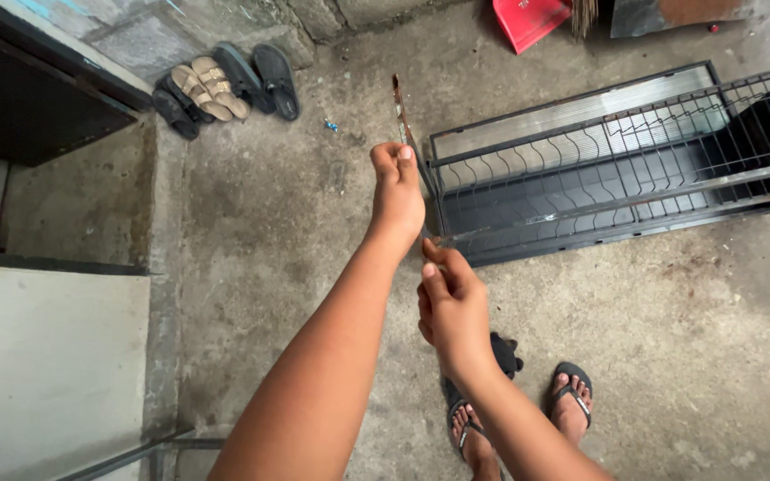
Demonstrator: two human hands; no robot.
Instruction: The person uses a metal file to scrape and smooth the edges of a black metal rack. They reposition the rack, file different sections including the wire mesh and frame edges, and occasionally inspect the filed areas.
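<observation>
One metal strip (400, 107) gripped by two hands: left hand (398, 191), right hand (450, 307).

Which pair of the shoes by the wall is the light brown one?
The tan sandals, in the middle of the row against the wall. The dark sandals on their right and the black one on their left are much darker.

Head view. My left hand (398, 191) is closed in a fist around a thin, rusty metal strip (400, 107), which rises beyond the grip. My right hand (449, 303) pinches the strip's lower part, nearer me than the left grip. Just right of both grips lies a black wire rack (617, 169) on the concrete floor (269, 223). Far left of the grips, sandals (220, 89); below them, my feet in flip-flops (572, 396).
</observation>
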